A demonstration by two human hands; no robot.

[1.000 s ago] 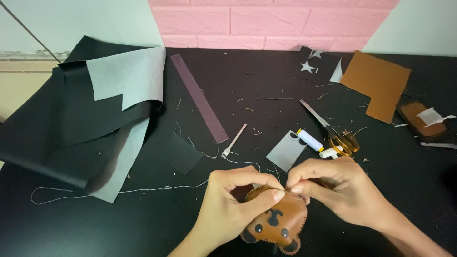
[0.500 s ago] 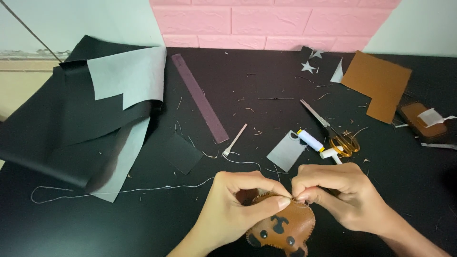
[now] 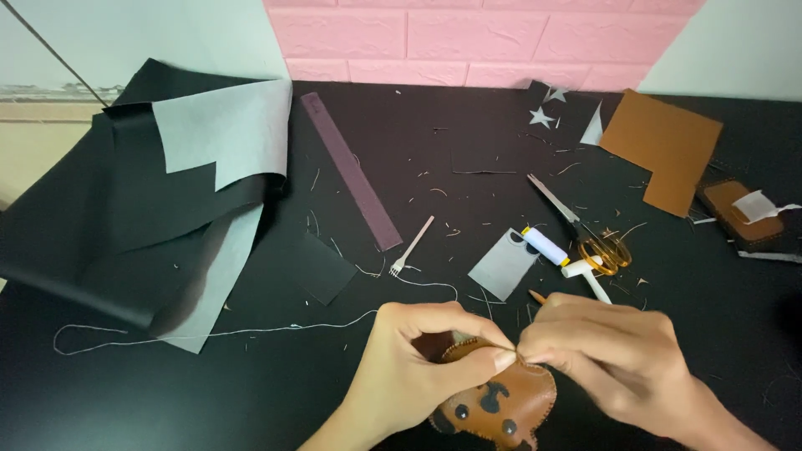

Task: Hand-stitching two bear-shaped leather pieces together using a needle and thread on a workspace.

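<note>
Brown stitched leather animal-face pouch (image 3: 499, 407) is being pinched by the left hand (image 3: 418, 367) — steadying its seam — while the right hand's (image 3: 606, 351) narrowed fingertips are gripping its top edge.

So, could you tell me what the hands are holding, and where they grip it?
Both hold a small brown leather animal-face piece: the left hand and right hand pinch its stitched top edge.

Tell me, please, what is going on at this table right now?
A person is hand-sewing a small brown leather animal face. The left hand pinches its top edge, and the right hand meets it at the stitched rim, fingertips together. A long white thread trails left across the black table. Scissors, a thread spool, a brown leather sheet and folded black material lie behind.
</note>
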